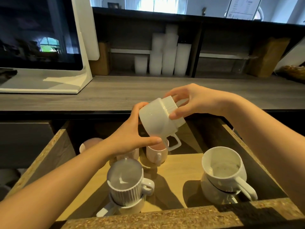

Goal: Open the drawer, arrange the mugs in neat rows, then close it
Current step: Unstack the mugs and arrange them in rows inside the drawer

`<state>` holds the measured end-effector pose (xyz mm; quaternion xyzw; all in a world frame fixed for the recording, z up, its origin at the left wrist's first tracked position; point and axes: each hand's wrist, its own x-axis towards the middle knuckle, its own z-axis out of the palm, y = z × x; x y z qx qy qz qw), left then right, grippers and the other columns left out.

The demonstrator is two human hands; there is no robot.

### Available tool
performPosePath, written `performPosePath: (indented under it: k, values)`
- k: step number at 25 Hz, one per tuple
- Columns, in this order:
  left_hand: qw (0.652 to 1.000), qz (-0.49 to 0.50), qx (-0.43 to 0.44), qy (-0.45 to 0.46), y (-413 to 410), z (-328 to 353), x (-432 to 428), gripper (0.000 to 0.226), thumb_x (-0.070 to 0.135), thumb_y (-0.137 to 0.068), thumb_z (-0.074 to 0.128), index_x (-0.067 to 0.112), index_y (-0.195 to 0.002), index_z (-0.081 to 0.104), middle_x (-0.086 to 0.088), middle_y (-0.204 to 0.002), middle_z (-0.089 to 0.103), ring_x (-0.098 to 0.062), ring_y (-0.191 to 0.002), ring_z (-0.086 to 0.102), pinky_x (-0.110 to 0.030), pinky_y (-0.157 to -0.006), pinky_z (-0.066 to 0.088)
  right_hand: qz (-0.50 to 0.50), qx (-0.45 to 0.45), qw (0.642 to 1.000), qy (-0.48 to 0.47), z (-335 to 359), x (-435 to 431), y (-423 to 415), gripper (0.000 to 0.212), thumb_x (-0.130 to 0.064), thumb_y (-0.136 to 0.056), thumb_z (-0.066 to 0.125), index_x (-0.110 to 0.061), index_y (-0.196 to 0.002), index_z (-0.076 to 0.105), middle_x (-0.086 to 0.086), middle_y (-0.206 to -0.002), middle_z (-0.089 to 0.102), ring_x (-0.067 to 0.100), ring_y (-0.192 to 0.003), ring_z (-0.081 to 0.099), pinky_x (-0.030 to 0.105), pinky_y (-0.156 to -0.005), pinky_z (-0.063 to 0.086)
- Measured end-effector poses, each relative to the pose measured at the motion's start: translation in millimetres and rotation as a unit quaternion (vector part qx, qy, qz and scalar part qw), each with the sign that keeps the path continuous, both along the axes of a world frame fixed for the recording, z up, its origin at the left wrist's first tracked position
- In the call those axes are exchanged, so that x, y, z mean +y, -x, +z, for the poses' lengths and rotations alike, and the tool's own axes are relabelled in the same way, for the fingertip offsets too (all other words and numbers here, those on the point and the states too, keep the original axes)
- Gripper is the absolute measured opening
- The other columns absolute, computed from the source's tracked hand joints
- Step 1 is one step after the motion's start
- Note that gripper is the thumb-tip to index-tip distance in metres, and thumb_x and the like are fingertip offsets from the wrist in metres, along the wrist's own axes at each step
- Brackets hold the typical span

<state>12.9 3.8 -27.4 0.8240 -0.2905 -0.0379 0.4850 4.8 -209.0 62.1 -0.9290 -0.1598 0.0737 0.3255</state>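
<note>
The drawer (49, 151) stands open below the counter. Above it both hands hold two nested white mugs, tilted. My left hand (132, 138) grips the smooth outer mug (155, 119) at its rim end. My right hand (194, 100) grips the ribbed inner mug (173, 104) that sticks out of it. In the drawer a ribbed mug (127, 182) is stacked on another mug at front centre. A smooth white stack (224, 172) stands at front right. Pink mugs (156, 152) sit further back, one partly hidden under my left wrist.
A wooden counter (132, 91) runs above the drawer, with a white-framed screen (41, 35) on the left. Stacked translucent cups (165, 55) and brown paper bags (267, 57) fill the shelves behind. The drawer's chipboard front edge (165, 219) lies nearest me.
</note>
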Motion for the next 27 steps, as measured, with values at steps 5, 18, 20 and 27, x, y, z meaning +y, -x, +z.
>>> performPosePath:
  k: [5, 18, 20, 27]
  values:
    - [0.998, 0.031, -0.036, 0.028, 0, 11, 11, 0.082, 0.025, -0.066, 0.084, 0.04, -0.12, 0.025, 0.025, -0.111, 0.037, -0.005, -0.104, 0.049, -0.018, -0.078, 0.048, 0.042, 0.095, 0.991, -0.085, -8, 3, -6, 0.049, -0.023, -0.081, 0.07, -0.029, -0.126, 0.049, -0.009, -0.118, 0.059, 0.009, -0.105, 0.06, 0.018, -0.078, 0.055]
    - [0.913, 0.171, -0.153, -0.337, 10, 37, 42, 0.1, 0.059, -0.057, 0.074, 0.037, -0.137, 0.02, -0.002, -0.125, 0.034, -0.015, -0.098, 0.039, -0.027, -0.073, 0.041, 0.025, 0.135, 0.99, -0.03, -30, 68, -19, 0.041, -0.042, -0.09, 0.051, -0.017, -0.122, 0.059, 0.006, -0.117, 0.066, 0.021, -0.099, 0.067, 0.032, -0.085, 0.056]
    - [0.893, 0.197, -0.15, -0.376, 13, 42, 50, 0.1, 0.062, -0.057, 0.071, 0.035, -0.139, 0.02, -0.005, -0.128, 0.036, -0.02, -0.104, 0.044, -0.028, -0.074, 0.04, 0.03, 0.144, 0.988, -0.051, -28, 81, -23, 0.035, -0.033, -0.093, 0.051, -0.01, -0.118, 0.061, 0.011, -0.113, 0.068, 0.022, -0.096, 0.069, 0.03, -0.083, 0.057]
    - [0.825, 0.236, -0.087, -0.506, 29, 53, 86, 0.098, 0.079, -0.058, 0.058, 0.026, -0.136, 0.033, -0.009, -0.127, 0.048, -0.026, -0.107, 0.051, -0.033, -0.076, 0.043, 0.079, 0.194, 0.977, -0.034, -38, 143, -35, 0.02, -0.02, -0.095, 0.046, -0.007, -0.101, 0.06, 0.011, -0.094, 0.07, 0.022, -0.084, 0.07, 0.028, -0.075, 0.058]
